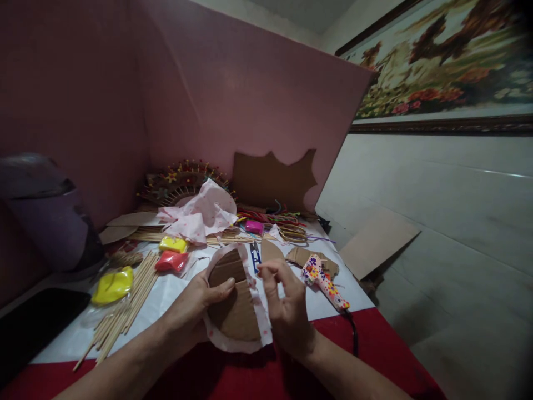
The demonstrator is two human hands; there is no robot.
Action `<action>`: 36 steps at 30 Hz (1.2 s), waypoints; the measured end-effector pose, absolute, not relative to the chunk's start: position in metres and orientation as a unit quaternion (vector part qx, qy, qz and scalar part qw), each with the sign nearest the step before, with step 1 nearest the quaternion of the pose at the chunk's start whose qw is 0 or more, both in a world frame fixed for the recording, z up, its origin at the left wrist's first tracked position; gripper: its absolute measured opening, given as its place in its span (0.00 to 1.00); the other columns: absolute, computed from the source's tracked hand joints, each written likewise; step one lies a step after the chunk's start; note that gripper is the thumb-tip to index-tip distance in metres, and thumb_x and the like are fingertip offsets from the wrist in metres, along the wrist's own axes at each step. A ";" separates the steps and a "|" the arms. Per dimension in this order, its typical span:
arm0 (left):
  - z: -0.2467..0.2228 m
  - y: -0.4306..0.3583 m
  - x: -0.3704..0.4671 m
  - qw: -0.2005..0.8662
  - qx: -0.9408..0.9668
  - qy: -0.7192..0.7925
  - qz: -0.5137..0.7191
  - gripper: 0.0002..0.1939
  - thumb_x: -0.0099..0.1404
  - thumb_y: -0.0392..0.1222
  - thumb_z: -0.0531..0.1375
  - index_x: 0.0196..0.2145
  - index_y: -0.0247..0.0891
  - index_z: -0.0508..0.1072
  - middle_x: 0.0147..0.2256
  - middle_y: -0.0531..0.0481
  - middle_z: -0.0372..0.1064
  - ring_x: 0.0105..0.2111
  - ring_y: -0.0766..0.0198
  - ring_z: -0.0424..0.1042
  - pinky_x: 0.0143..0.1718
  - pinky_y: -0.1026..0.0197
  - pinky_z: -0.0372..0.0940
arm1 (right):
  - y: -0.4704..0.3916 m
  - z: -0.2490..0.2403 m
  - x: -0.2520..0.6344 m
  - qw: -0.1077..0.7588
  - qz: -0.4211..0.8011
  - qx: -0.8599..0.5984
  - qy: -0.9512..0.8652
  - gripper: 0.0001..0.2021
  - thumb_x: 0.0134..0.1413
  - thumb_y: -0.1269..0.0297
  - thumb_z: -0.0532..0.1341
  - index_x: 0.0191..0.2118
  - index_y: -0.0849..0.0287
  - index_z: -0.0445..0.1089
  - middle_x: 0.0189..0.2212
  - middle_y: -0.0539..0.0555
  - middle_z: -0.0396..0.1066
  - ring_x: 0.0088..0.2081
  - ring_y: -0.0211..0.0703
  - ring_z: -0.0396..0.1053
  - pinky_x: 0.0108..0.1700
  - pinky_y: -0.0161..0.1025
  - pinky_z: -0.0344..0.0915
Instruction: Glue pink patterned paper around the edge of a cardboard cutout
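Observation:
My left hand (195, 305) grips a rounded cardboard piece (235, 311) with one nearly straight side, its thumb lying on the brown face. White fabric with pink spots (262, 322) sticks out all round the cardboard's edge. Close to the straight side, my right hand (287, 311) is closed with thumb and forefinger pinched together. Whatever is in that pinch is too small to make out. Just beyond the hands lie blue thread snips (255, 256) and a pointed cardboard piece (272, 251).
On the right rests a flower-patterned glue gun (325, 280) by scrap cardboard (295, 255), its cord running off the front. Wooden sticks (137, 291) and yellow (112, 286) and red (171, 261) clay packets lie left. Behind are crumpled fabric (208, 208), scissors (292, 233) and jagged cardboard (270, 180).

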State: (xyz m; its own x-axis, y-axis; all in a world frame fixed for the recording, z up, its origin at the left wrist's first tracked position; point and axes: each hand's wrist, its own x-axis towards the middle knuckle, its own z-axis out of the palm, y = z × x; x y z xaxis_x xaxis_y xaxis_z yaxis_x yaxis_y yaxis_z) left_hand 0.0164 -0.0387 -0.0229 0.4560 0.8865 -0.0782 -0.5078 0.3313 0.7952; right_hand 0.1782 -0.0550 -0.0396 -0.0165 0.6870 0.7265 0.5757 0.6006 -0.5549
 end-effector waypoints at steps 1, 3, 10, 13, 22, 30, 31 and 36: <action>-0.022 -0.039 0.016 0.775 0.361 0.261 0.449 0.27 0.53 0.34 0.66 0.51 0.45 0.67 0.34 0.47 0.76 0.28 0.58 0.74 0.33 0.54 0.69 | -0.054 -0.038 0.179 0.568 0.100 -0.462 -0.673 0.10 0.63 0.65 0.49 0.36 0.58 0.65 0.27 0.51 0.66 0.30 0.40 0.65 0.32 0.36 0.61; -0.021 -0.039 0.016 0.776 0.361 0.263 0.446 0.27 0.53 0.34 0.66 0.51 0.44 0.67 0.34 0.45 0.76 0.28 0.58 0.74 0.33 0.54 0.69 | -0.050 -0.038 0.180 0.573 0.175 -0.482 -0.639 0.11 0.63 0.60 0.50 0.35 0.58 0.65 0.26 0.50 0.65 0.28 0.39 0.64 0.29 0.35 0.60; -0.028 -0.038 0.016 0.773 0.381 0.264 0.434 0.25 0.55 0.34 0.65 0.51 0.42 0.66 0.35 0.45 0.75 0.29 0.59 0.74 0.33 0.57 0.69 | -0.042 -0.043 0.175 0.545 0.226 -0.425 -0.686 0.09 0.58 0.64 0.57 0.27 0.60 0.66 0.28 0.50 0.63 0.31 0.38 0.62 0.31 0.34 0.59; -0.028 -0.039 0.016 0.780 0.380 0.254 0.427 0.23 0.57 0.34 0.63 0.50 0.41 0.66 0.35 0.45 0.75 0.29 0.59 0.74 0.34 0.56 0.69 | -0.042 -0.044 0.173 0.555 0.228 -0.424 -0.679 0.09 0.58 0.66 0.56 0.27 0.59 0.65 0.27 0.49 0.62 0.30 0.38 0.61 0.32 0.34 0.58; -0.025 -0.039 0.018 0.777 0.369 0.273 0.430 0.25 0.54 0.34 0.65 0.50 0.39 0.67 0.35 0.43 0.76 0.29 0.57 0.75 0.33 0.55 0.69 | -0.038 -0.046 0.173 0.585 0.269 -0.421 -0.638 0.09 0.56 0.63 0.58 0.26 0.59 0.64 0.26 0.49 0.62 0.30 0.38 0.61 0.33 0.35 0.58; -0.020 -0.036 0.019 0.767 0.332 0.306 0.456 0.40 0.49 0.32 0.68 0.57 0.47 0.58 0.30 0.48 0.76 0.27 0.53 0.76 0.31 0.49 0.71 | -0.040 -0.011 0.203 0.614 0.260 -0.441 -0.600 0.14 0.61 0.55 0.52 0.29 0.59 0.64 0.24 0.49 0.65 0.25 0.35 0.60 0.29 0.33 0.59; -0.021 -0.036 0.018 0.768 0.328 0.310 0.455 0.40 0.49 0.31 0.68 0.57 0.47 0.58 0.29 0.48 0.76 0.26 0.54 0.76 0.31 0.49 0.71 | -0.042 -0.002 0.213 0.593 0.243 -0.459 -0.615 0.18 0.61 0.53 0.51 0.26 0.59 0.65 0.23 0.50 0.65 0.25 0.36 0.61 0.29 0.33 0.59; -0.017 -0.036 0.016 0.759 0.329 0.306 0.472 0.38 0.46 0.28 0.68 0.54 0.44 0.63 0.30 0.47 0.77 0.26 0.56 0.76 0.28 0.54 0.72 | -0.050 0.014 0.276 0.388 0.084 -0.677 -0.620 0.18 0.58 0.50 0.51 0.33 0.59 0.68 0.29 0.53 0.70 0.31 0.42 0.67 0.33 0.37 0.62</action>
State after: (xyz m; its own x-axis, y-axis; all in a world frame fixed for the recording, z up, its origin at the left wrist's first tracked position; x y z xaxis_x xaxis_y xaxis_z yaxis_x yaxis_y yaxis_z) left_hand 0.0156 -0.0356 -0.0166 0.3675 0.9171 -0.1544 -0.5141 0.3387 0.7880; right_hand 0.2764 -0.0502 0.0145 0.2165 0.9046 0.3673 0.7743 0.0700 -0.6289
